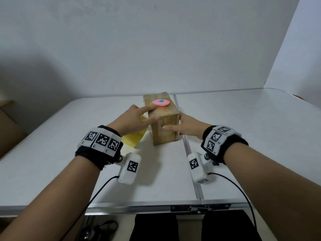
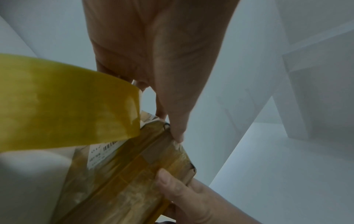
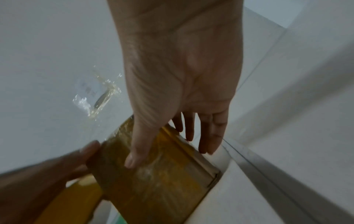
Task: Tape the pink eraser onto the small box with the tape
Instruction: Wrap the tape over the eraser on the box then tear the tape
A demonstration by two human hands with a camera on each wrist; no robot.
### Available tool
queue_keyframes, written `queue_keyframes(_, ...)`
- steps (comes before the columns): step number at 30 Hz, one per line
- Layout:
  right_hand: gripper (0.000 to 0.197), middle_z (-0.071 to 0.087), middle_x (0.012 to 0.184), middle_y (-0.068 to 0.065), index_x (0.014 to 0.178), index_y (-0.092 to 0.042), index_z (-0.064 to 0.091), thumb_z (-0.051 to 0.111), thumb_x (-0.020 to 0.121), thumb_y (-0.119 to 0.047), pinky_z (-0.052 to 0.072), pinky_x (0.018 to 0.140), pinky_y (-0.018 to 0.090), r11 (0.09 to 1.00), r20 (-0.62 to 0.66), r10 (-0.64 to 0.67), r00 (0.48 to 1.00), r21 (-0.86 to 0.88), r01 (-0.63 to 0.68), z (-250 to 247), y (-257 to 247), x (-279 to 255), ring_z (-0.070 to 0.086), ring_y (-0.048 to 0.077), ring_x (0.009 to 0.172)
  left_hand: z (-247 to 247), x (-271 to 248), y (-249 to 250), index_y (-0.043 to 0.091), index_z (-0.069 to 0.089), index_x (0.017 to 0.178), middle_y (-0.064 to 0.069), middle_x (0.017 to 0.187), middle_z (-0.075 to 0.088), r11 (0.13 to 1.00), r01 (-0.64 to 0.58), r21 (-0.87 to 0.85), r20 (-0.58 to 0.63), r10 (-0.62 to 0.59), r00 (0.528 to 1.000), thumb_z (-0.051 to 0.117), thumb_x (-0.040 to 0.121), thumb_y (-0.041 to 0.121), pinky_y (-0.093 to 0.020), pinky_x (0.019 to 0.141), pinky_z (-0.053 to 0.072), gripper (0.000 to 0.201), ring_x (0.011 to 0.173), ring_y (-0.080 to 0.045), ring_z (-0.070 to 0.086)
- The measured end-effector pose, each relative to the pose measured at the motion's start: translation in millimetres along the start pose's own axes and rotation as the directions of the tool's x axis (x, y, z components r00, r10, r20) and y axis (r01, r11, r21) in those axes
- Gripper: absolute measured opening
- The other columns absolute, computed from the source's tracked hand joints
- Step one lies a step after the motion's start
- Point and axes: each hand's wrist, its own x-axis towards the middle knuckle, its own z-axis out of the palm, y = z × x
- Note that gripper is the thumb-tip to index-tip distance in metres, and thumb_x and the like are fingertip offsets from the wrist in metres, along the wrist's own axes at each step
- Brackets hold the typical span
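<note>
A small brown box [image 1: 164,126] wrapped in yellowish tape stands upright mid-table. The pink eraser [image 1: 160,102] with a blue dot lies on its top. My left hand [image 1: 152,113] has its index finger straight on the box top beside the eraser, with the thumb at the top front edge. The yellow tape roll [image 1: 132,139] lies on the table under that hand, left of the box, and shows large in the left wrist view [image 2: 67,103]. My right hand [image 1: 177,124] braces the box [image 3: 159,181]: thumb flat on the near face, straight fingers [image 3: 208,136] along the right side.
The white folding table [image 1: 251,136] has a metal seam [image 1: 188,153] running just right of the box. A white wall stands close behind. Brown cardboard [image 1: 8,127] sits off the table's left edge. A shiny clear scrap [image 3: 95,97] shows in the right wrist view.
</note>
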Motion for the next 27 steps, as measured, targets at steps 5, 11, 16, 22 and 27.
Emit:
queue_keyframes(5,0.074,0.064,0.126,0.002,0.137,-0.017,0.048,0.081,0.073,-0.036,0.052,0.093,0.030,0.990,-0.021,0.037,0.999,-0.136,-0.039,4.3,14.3,14.1,0.063,0.019,0.115,-0.3,1.5,-2.3,0.049,0.042,0.140,-0.004,0.130,0.044,1.000,-0.014,-0.011,-0.001,0.014,1.000,0.052,0.086,0.063,-0.027,0.090,0.038,0.057,0.099,-0.013,0.047)
queue_keyframes(11,0.079,0.056,0.130,0.009,0.136,-0.017,0.046,0.084,0.068,-0.031,0.052,0.101,0.044,0.968,0.019,0.110,0.994,-0.229,-0.103,5.9,21.9,19.8,0.062,0.028,0.116,1.6,2.8,-3.8,0.048,0.041,0.141,-0.003,0.129,0.045,1.000,-0.015,-0.016,-0.001,0.015,1.000,0.052,0.086,0.062,-0.026,0.087,0.036,0.057,0.097,-0.014,0.047)
queue_keyframes(16,0.078,0.070,0.109,0.003,0.132,-0.018,0.053,0.086,0.064,-0.039,0.058,0.075,0.026,0.993,0.109,0.117,0.987,0.001,-0.117,9.6,19.8,18.1,0.068,0.016,0.089,3.2,3.8,-4.4,0.047,0.042,0.141,-0.004,0.128,0.046,0.999,-0.026,-0.026,-0.010,0.026,1.000,0.052,0.087,0.060,-0.026,0.088,0.037,0.057,0.097,-0.015,0.048)
queue_keyframes(22,0.109,0.067,0.122,-0.004,0.132,-0.029,0.053,0.082,0.037,-0.074,0.057,0.095,0.036,0.997,-0.110,0.076,0.991,0.011,-0.075,25.5,30.5,26.1,0.068,0.014,0.109,4.9,3.2,-5.4,0.045,0.041,0.142,-0.006,0.129,0.047,0.999,-0.042,-0.021,-0.025,0.042,0.999,0.051,0.089,0.058,-0.026,0.087,0.036,0.056,0.096,-0.015,0.047)
queue_keyframes(27,0.090,0.071,0.118,0.000,0.130,-0.023,0.056,0.084,0.051,-0.054,0.057,0.094,0.039,0.998,-0.122,0.059,0.991,-0.005,-0.060,26.3,21.4,15.1,0.069,0.018,0.107,6.3,1.3,-5.0,0.045,0.041,0.142,-0.007,0.129,0.047,0.998,-0.048,-0.027,-0.032,0.047,0.998,0.050,0.090,0.058,-0.026,0.088,0.037,0.055,0.096,-0.015,0.047)
